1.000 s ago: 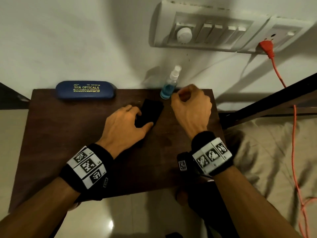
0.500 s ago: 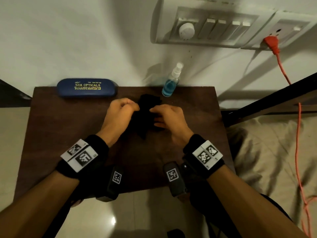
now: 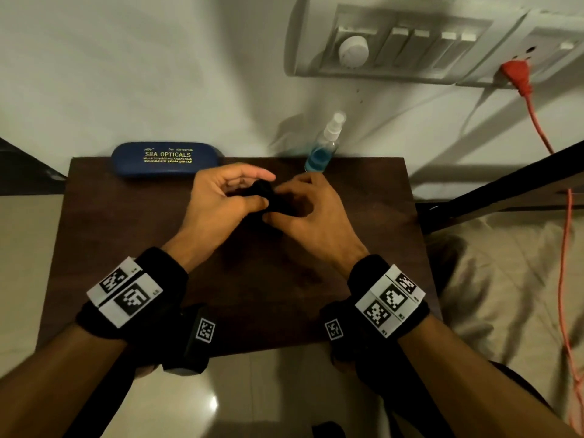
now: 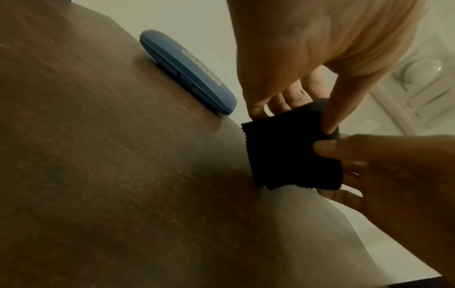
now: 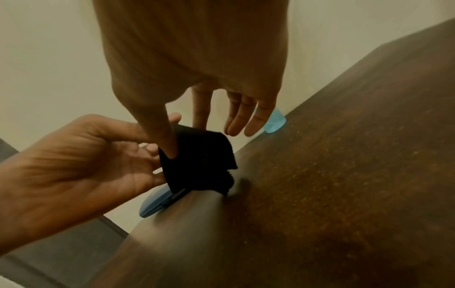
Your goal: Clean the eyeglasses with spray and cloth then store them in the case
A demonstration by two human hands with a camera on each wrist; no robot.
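Note:
Both hands hold a small black cloth (image 3: 268, 197) just above the middle of the dark wooden table (image 3: 126, 248). My left hand (image 3: 267, 189) pinches the cloth (image 4: 293, 155) between thumb and fingers. My right hand (image 3: 278, 205) pinches the folded cloth (image 5: 199, 165) from the other side, its thumb on the near face and its other fingers spread. A shut blue eyeglass case (image 3: 164, 158) lies at the table's back left edge. The spray bottle (image 3: 324, 147) with blue liquid stands at the back, just beyond my right hand. No eyeglasses show in any view.
A white wall runs right behind the table, with a switchboard (image 3: 395, 42) and an orange plug and cord (image 3: 518, 77) at the upper right. A dark bed frame (image 3: 505, 184) and beige bedding (image 3: 505, 295) lie to the right. Pale floor tiles surround the table.
My left hand rested on the cloth on the table while the right was by the bottle. Both hands have since come together on the cloth and lifted it.

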